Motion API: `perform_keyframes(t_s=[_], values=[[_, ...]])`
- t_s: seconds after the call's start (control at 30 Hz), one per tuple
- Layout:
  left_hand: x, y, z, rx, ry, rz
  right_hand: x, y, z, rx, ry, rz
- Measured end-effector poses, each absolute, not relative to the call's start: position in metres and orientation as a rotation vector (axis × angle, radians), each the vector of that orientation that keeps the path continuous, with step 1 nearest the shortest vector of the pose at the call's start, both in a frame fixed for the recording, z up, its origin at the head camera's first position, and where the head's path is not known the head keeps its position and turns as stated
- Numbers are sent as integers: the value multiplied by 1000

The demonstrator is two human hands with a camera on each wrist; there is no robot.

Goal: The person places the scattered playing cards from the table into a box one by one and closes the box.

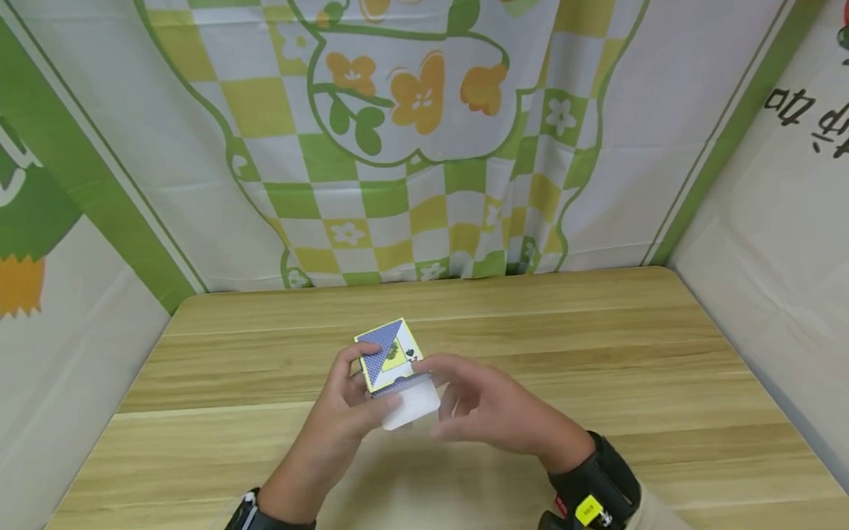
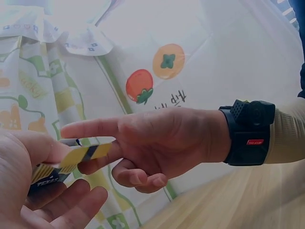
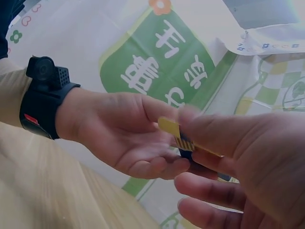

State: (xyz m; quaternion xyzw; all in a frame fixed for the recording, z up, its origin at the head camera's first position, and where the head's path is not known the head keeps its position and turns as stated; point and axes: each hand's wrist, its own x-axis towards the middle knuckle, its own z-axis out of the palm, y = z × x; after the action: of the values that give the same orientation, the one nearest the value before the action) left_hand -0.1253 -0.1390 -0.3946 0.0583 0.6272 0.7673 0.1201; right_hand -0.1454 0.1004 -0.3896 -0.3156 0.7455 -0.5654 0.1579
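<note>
My left hand [image 1: 340,411] holds a playing card box [image 1: 391,353] above the middle of the table, its thumb across the near end and its fingers along the left side. The box has a blue-patterned, white and yellow face; its white flap [image 1: 418,402] stands folded out toward me. In the left wrist view "TEXAS" shows on the dark side of the box [image 2: 49,181]. My right hand [image 1: 491,404] is at the box's right side, index finger reaching over its edge, thumb apart below. Whatever lies inside the box is hidden.
Beneath the hands spreads a light wooden table [image 1: 584,329]. A checked, flowered curtain [image 1: 386,195] hangs behind its far edge. Printed cloth walls stand at the left [image 1: 80,367] and right [image 1: 772,242]. Both wrists wear black straps with cameras [image 1: 597,479].
</note>
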Motion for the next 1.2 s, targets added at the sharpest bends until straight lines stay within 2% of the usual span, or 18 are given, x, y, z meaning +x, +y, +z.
perform_keyframes(t_s=[0.17,0.53,0.9,1.2], values=[[-125,-139,-396,186,1807,2251,-146,103,-388,-962,2246,-1527],[-123,-141,-401,387,1684,2265,-146,100,-391,-806,2202,-1737],[-123,-133,-410,568,1885,1996,-148,96,-387,-484,1994,-2018],[-118,-128,-413,579,2052,1734,-152,94,-386,-278,2017,-2059]])
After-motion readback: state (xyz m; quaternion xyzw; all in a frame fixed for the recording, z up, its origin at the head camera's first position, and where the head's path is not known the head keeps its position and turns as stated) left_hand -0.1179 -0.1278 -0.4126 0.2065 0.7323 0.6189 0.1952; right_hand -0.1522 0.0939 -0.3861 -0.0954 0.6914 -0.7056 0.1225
